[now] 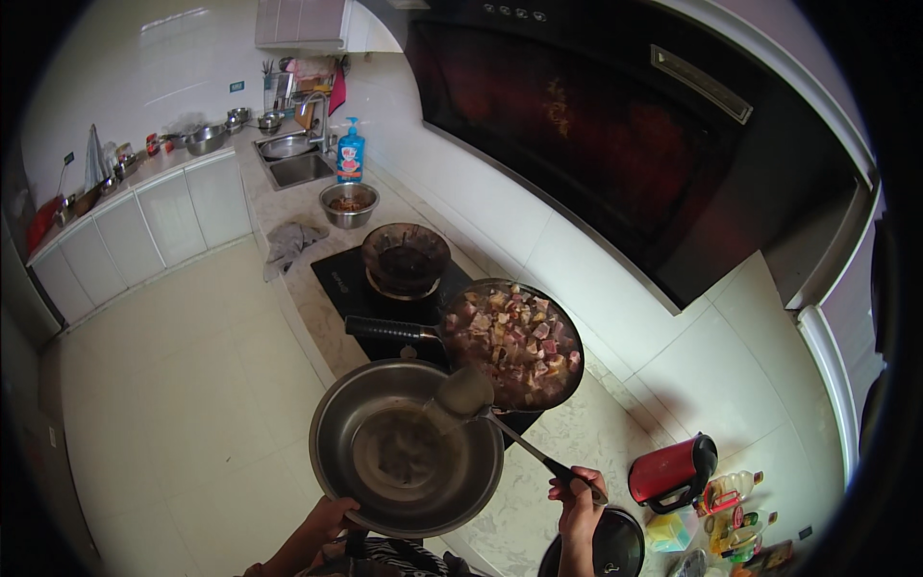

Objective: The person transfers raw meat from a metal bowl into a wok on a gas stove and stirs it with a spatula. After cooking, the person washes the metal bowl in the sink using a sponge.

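Observation:
My left hand (333, 516) grips the near rim of a large stainless steel basin (339, 461), held close to my body, with cloudy liquid in its bottom. In my right hand (580, 505) is the handle of a metal ladle (465, 395). Its bowl hangs over the basin's far right rim, and a little liquid appears to spill from it into the basin. Just beyond, a wok (581, 360) full of cubed meat (533, 335) in brownish liquid sits on the gas cooktop (346, 281). The wok's black handle (382, 328) points left.
Behind the wok is a bare burner (406, 260). A steel bowl (350, 205), a grey rag (294, 241), a blue pump bottle (351, 153) and a sink (299, 169) lie farther along. To the right stand a red electric kettle (667, 472), a black lid (624, 544) and several bottles (743, 534). A range hood (577, 144) slants overhead.

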`<state>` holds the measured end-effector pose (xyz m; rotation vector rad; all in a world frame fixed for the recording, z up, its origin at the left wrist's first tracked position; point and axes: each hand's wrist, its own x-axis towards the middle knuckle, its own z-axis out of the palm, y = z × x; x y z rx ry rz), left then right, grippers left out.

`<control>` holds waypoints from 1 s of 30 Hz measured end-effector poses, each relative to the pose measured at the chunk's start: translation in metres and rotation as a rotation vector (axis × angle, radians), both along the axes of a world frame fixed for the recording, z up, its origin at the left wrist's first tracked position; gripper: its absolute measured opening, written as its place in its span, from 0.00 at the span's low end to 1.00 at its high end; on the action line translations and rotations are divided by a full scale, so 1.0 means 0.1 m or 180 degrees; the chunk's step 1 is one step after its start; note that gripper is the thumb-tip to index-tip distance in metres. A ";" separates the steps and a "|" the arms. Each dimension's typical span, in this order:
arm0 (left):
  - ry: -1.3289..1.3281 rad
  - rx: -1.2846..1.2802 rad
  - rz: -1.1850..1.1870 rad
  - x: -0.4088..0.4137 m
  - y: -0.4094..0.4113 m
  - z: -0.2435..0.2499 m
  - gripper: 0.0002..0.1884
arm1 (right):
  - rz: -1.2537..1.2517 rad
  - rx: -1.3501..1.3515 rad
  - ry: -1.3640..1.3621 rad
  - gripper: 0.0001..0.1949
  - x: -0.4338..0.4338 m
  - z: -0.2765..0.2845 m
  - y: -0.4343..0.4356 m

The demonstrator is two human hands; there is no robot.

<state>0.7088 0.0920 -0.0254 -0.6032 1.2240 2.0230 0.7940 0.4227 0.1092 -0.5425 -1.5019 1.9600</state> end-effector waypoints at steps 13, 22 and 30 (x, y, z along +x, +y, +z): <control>0.2159 -0.1049 -0.1236 0.01 -0.10 -0.01 0.08 | -0.0379 0.0284 0.0116 0.09 -0.25 0.03 0.13; -0.0118 -0.0098 -0.0043 -0.01 -0.02 -0.03 0.09 | -0.0395 -0.0138 0.0007 0.09 -0.36 -0.15 0.22; -0.0293 -0.0037 -0.0082 -0.04 -0.05 -0.06 0.10 | -0.0374 -0.0593 0.0163 0.10 -0.36 -0.26 0.29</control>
